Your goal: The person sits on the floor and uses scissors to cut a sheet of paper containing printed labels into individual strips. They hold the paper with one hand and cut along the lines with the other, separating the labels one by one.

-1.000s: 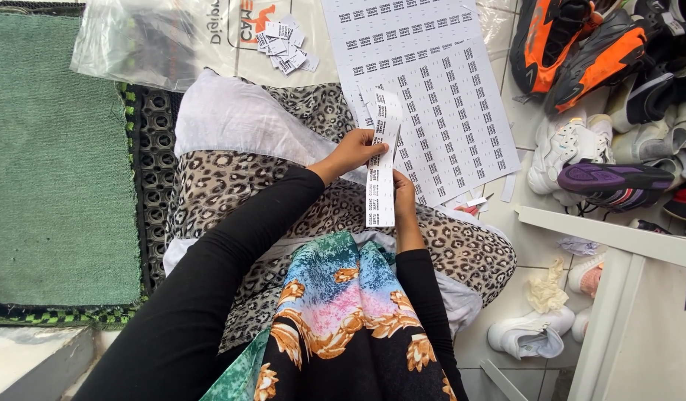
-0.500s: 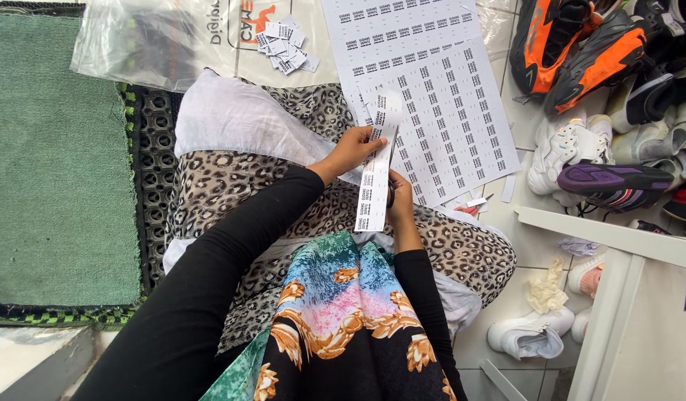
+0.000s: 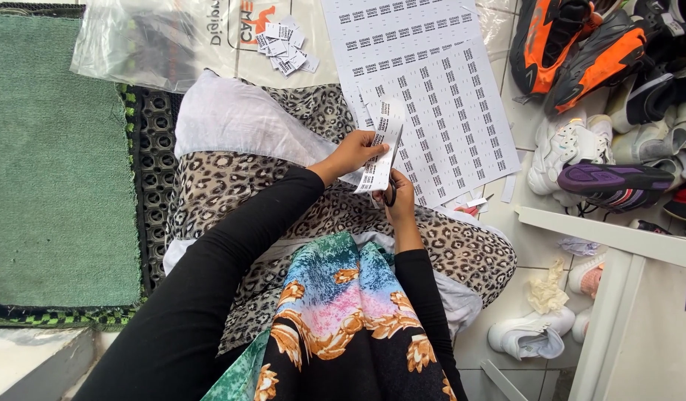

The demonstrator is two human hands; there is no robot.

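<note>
Over a leopard-print cloth point(image 3: 232, 200) on the white tiled floor point(image 3: 525, 245), the left hand point(image 3: 355, 151) pinches a narrow white printed label strip point(image 3: 381, 145) while the right hand point(image 3: 399, 199) grips dark scissors point(image 3: 392, 186) cutting it, beside white label sheets point(image 3: 432, 89) and piled sneakers point(image 3: 610, 89).

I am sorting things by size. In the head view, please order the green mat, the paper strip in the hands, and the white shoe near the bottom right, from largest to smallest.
1. green mat
2. white shoe
3. paper strip

The shoe and the strip look close in size, and the strip is nearer the camera, so their order is unsure.
</note>
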